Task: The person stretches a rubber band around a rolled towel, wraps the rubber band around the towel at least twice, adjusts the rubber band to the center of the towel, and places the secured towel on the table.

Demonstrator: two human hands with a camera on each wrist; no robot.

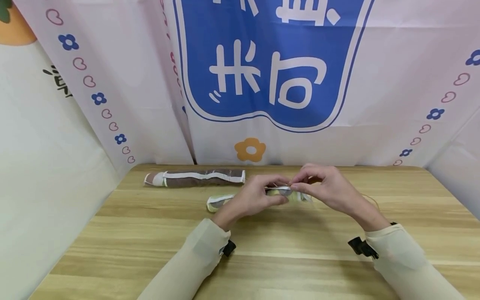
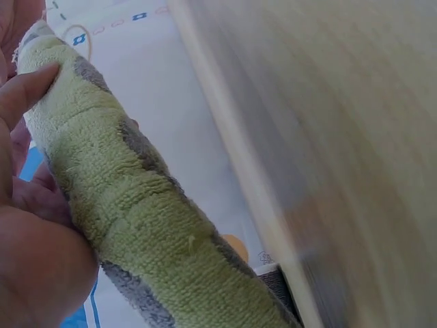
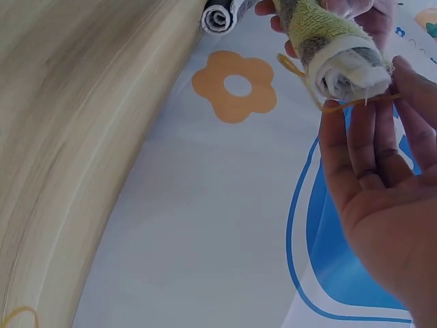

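A rolled towel (image 2: 136, 171), yellow-green with grey patches and a white edge, lies across my left hand (image 1: 258, 196), which grips it with the thumb along one side. In the right wrist view the roll's spiral end (image 3: 351, 68) faces the camera, with loose threads hanging from it. My right hand (image 1: 328, 187) is at that end, its fingertips close together and pinching a thin yellow string (image 3: 328, 107). The string passes across the fingers beside the roll's end. From the head view, the left hand covers the roll's middle.
A second rolled towel (image 1: 204, 178), brown with a white edge, lies at the back left of the wooden table (image 1: 262, 258). Behind the table's far edge hangs a printed cloth (image 1: 217, 143). More of the string (image 1: 371, 201) loops beyond the right wrist.
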